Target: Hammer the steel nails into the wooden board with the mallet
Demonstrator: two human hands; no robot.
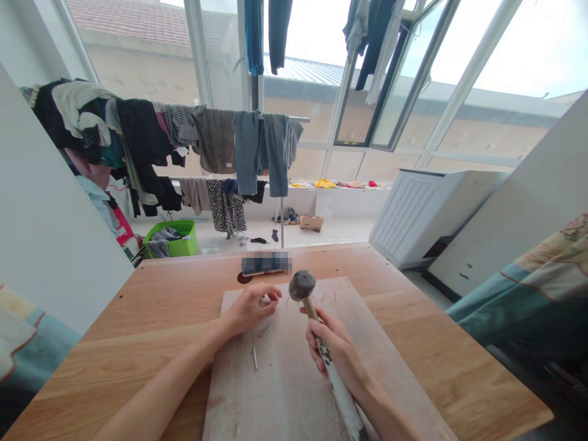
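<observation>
In my right hand point(331, 337) is a hammer, gripped around its worn, paint-flecked handle point(337, 386). Its dark rounded head point(302, 285) is raised above the far part of a pale wooden board point(285, 392). My left hand point(255, 306) rests at the board's far left, thumb and fingers pinched together; whatever is between the fingertips is too small to make out. Just right of those fingertips, a thin nail point(287, 301) shows beside the hammer head. More thin nails point(335, 297) stand farther right. One larger loose nail point(255, 359) lies on the board nearer me.
The board lies on a wood-grain table point(160, 343). Behind it sits a dark, partly blurred object point(264, 264), beside a round dark hole point(244, 278). Beyond are a laundry rack point(257, 147), a green basket point(184, 245) and a white ribbed cabinet point(408, 208). Curtains point(542, 288) hang at both sides.
</observation>
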